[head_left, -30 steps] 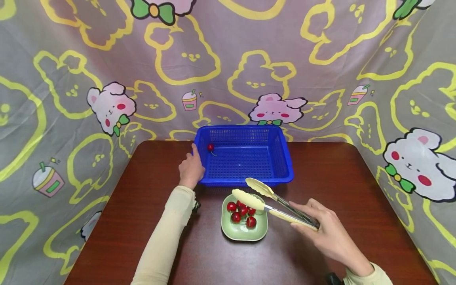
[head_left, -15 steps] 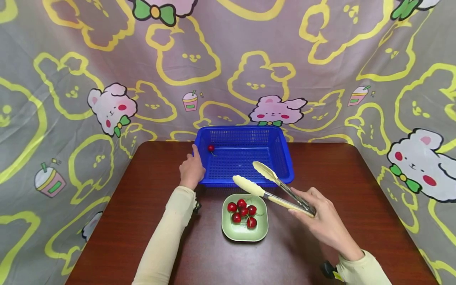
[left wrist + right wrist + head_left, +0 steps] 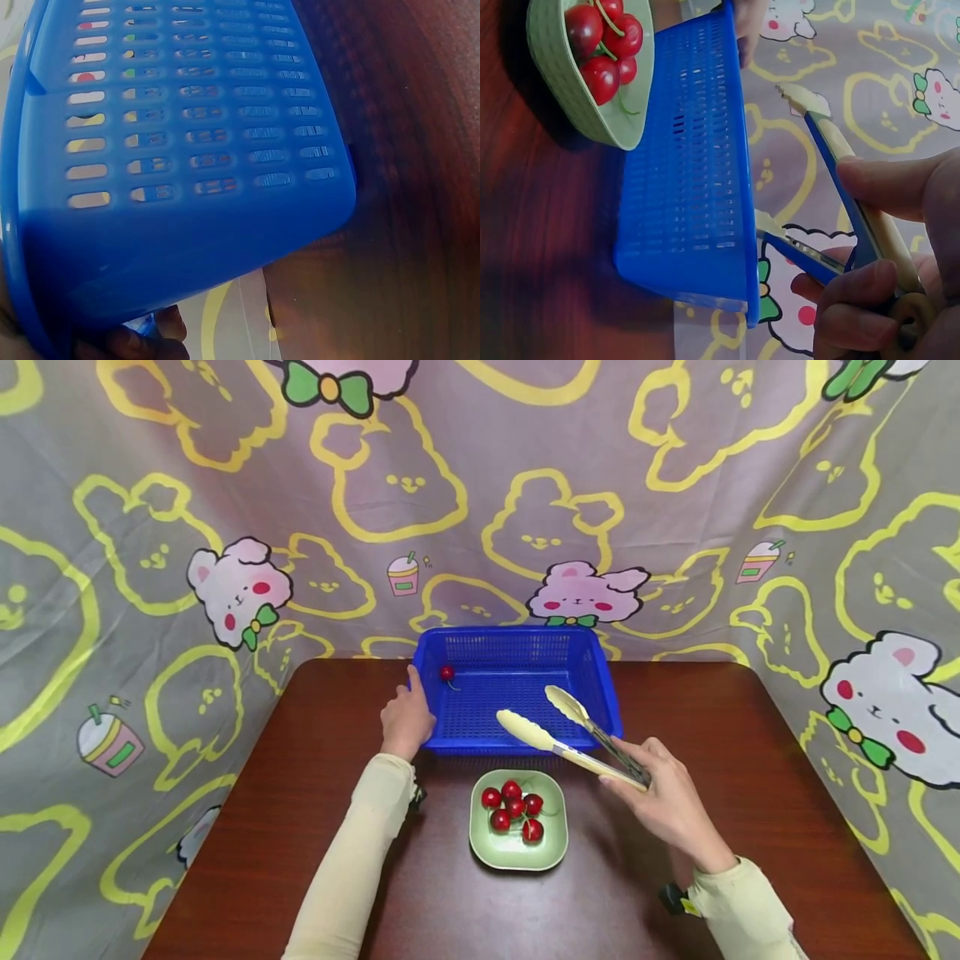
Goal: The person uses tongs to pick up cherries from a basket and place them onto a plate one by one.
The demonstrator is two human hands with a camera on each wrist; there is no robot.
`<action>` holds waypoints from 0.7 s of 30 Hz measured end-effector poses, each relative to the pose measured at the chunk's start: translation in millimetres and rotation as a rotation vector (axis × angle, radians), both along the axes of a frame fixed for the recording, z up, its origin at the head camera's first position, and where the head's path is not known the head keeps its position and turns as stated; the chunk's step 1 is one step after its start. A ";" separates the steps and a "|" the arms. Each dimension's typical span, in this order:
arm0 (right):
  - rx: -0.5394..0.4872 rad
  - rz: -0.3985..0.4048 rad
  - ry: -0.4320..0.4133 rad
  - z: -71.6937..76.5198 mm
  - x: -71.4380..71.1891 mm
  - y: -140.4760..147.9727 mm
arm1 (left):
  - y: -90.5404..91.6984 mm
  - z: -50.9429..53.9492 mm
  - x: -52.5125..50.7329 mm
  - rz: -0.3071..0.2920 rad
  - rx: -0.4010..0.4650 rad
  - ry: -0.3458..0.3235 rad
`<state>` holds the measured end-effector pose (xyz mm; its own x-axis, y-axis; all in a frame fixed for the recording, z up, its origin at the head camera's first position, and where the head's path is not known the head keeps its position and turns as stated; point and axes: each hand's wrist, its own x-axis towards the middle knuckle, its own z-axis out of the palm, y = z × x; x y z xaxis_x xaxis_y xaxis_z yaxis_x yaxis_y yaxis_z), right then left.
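Observation:
My left hand point(image 3: 407, 718) grips the left rim of a blue plastic basket point(image 3: 517, 747); in the left wrist view its fingertips point(image 3: 146, 343) curl at the rim, partly hidden. A single red cherry point(image 3: 447, 673) with a stem lies inside, at the back left. Cream-tipped tongs point(image 3: 596, 767) are held in my right hand point(image 3: 667, 793), their two arms spread with nothing between the tips. The tips hang over the front part of the basket. Just in front of it stands a light green dish point(image 3: 487, 852) bearing several cherries point(image 3: 514, 807).
All of this stands on a dark brown wooden table point(image 3: 330, 710). A patterned cloth point(image 3: 450, 460) hangs behind the table and along both sides. The basket sits near the table's back edge.
My right hand has carried the spread tongs forward, from above the green dish to over the basket's front. My left hand keeps its grip on the rim.

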<state>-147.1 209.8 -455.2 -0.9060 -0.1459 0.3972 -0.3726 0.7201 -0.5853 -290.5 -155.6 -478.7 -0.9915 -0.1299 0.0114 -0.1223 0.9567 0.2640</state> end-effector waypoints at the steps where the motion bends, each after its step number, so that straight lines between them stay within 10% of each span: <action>1: 0.004 -0.006 -0.002 -0.1 -2.4 -0.5 | 0.1 -0.1 -0.3 0.000 -0.001 -0.001; 21: 0.217 -0.017 -0.145 -1.7 -93.4 -88.2 | 0.4 1.8 0.5 0.006 0.005 -0.001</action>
